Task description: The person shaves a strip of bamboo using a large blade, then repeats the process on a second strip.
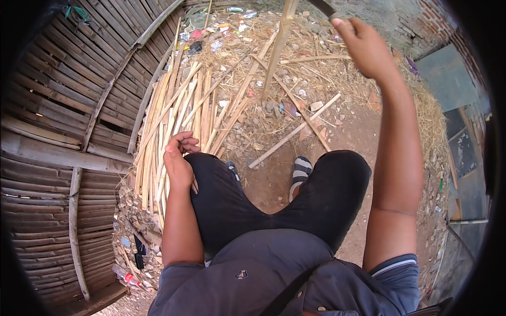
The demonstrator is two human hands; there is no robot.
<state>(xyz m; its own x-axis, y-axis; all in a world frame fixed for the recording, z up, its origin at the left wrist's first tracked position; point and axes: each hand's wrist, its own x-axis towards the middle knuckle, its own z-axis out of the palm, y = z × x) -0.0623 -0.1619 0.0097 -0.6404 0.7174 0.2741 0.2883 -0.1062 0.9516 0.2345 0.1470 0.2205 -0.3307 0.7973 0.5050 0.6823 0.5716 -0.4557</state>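
My right hand (363, 47) is raised at the upper right, with its fingers closed round a large knife. Only part of the dark knife blade (321, 7) shows, cut off by the top edge; its handle is hidden in my fist. Left of the blade, a split bamboo or wooden stake (278, 45) stands nearly upright from the littered ground. My left hand (182, 154) hovers beside my left knee, palm turned inward and fingers loosely bent, with nothing in it. Beyond and beneath that hand lies a pile of split bamboo strips (163, 126).
A bamboo-slat wall (47, 84) runs along the left. Straw and rubble (311, 79) cover the ground ahead, with a loose stick (295, 131) before my feet. Grey panels (448, 79) lean at the right. A plastic bottle (126, 275) lies at lower left.
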